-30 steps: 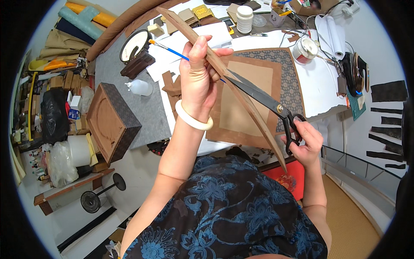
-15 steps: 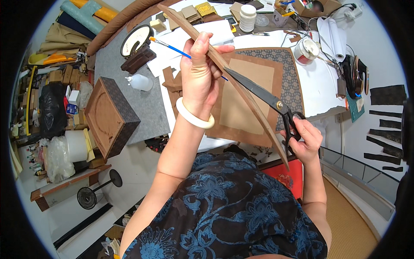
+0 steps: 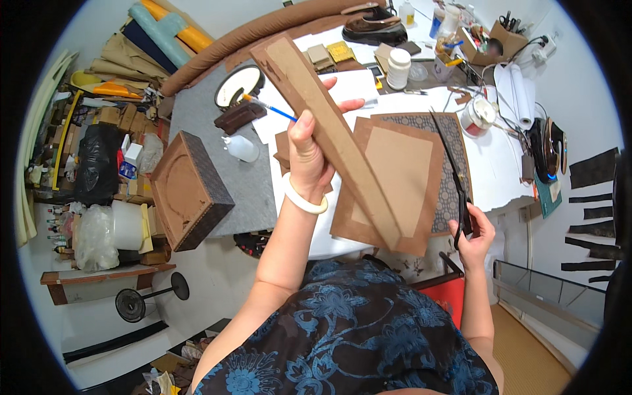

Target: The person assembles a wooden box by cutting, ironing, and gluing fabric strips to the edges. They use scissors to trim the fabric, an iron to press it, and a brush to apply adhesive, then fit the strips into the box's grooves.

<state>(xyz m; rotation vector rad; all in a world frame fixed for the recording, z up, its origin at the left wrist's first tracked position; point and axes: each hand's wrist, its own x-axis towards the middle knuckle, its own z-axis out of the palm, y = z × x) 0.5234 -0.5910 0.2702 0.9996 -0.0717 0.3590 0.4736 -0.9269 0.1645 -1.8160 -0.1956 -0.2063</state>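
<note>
My left hand (image 3: pixel 306 158), a cream bangle (image 3: pixel 304 197) at its wrist, grips a long board strip (image 3: pixel 332 135) edged in brown. A thin blue-handled paintbrush (image 3: pixel 276 112) is caught in the same hand, its bristles pointing up and left. The strip slants across the table, broad beige face up. In my right hand (image 3: pixel 475 238) are black scissors (image 3: pixel 455 172), blades pointing away from me and apart from the strip. Beneath the strip lies a brown-bordered panel with a beige middle (image 3: pixel 403 158), partly over a dark patterned panel (image 3: pixel 431 123).
At the left table edge sits an open box (image 3: pixel 191 194). Nearby are a clear squeeze bottle (image 3: pixel 241 149), a dark brown block (image 3: pixel 238 117) and a round white-lined dish (image 3: pixel 238 85). A white glue jar (image 3: pixel 478 117) and an iron (image 3: pixel 552 148) stand at right.
The strip has turned from edge-on to show its broad face. My right hand has drawn the scissors away from the strip, and their blades now point away from me. The view has shifted.
</note>
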